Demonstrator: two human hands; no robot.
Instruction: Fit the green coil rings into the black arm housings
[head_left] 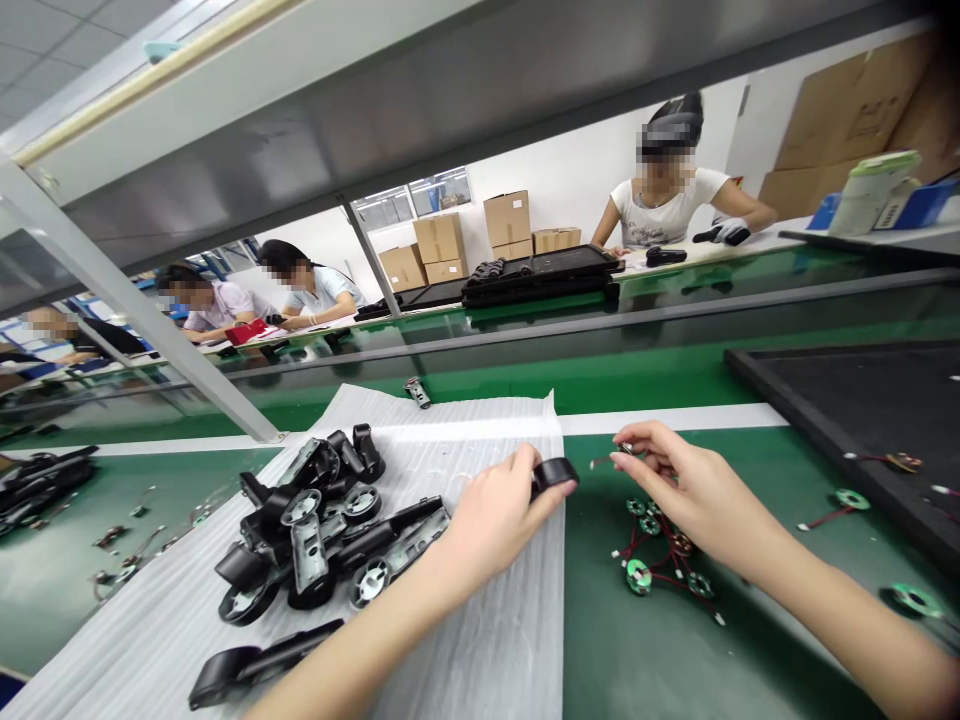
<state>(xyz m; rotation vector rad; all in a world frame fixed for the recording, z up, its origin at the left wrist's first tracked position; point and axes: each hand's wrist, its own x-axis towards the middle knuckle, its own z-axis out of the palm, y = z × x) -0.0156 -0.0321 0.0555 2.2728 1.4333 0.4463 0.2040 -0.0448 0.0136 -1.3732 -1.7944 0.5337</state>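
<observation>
My left hand [501, 505] is closed around a black plastic housing with a round ring-shaped head [555, 474], held above the edge of a white foam sheet [517, 640]. Most of the housing's body is hidden by my fingers. My right hand [667, 475] pinches a small round circuit board with a thin wire [624, 449] between thumb and fingertips. Just below it, several green ring-shaped circuit boards [639, 577] with red wires lie on the green work surface. A pile of black housings [311, 535], some showing silver metal inside, rests on the foam sheet to the left.
One loose housing [417, 393] lies beyond the foam. A black tray [862, 400] stands at right, with more wired boards [852, 499] near it. A slanted metal post [165, 320] and an overhead shelf [375, 110] frame the bench. Several co-workers sit across the line.
</observation>
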